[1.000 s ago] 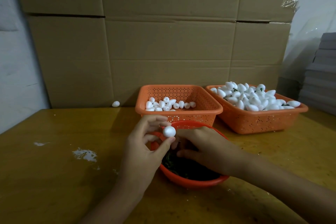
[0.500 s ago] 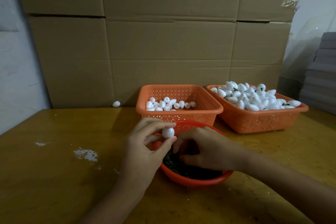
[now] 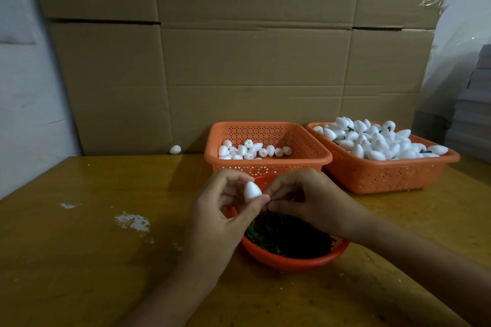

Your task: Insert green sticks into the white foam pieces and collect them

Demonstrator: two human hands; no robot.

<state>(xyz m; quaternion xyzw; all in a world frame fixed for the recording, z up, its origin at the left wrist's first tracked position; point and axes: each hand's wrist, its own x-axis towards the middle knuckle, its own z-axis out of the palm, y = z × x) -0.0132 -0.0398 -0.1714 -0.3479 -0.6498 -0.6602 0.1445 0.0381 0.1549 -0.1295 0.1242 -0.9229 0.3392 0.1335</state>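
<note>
My left hand (image 3: pixel 218 210) pinches a white egg-shaped foam piece (image 3: pixel 252 191) between thumb and fingers, above the near rim of a round orange bowl (image 3: pixel 292 260) full of dark green sticks (image 3: pixel 289 236). My right hand (image 3: pixel 308 199) is curled with its fingertips pressed together right at the foam piece's lower end; whatever it pinches is hidden. Behind stand two orange baskets: the middle one (image 3: pixel 305 141) holds plain foam pieces, the right one (image 3: pixel 393 175) is heaped with foam pieces showing green stick ends.
A stray foam piece (image 3: pixel 175 149) lies at the back by the cardboard wall (image 3: pixel 239 61). White crumbs (image 3: pixel 132 221) are smeared on the wooden table (image 3: pixel 79 247) to the left. Grey stacked sheets (image 3: pixel 475 103) stand at the far right.
My right hand has risen out of the bowl and met the left hand at the foam piece. The left hand turned the foam piece so that its pointed end faces up.
</note>
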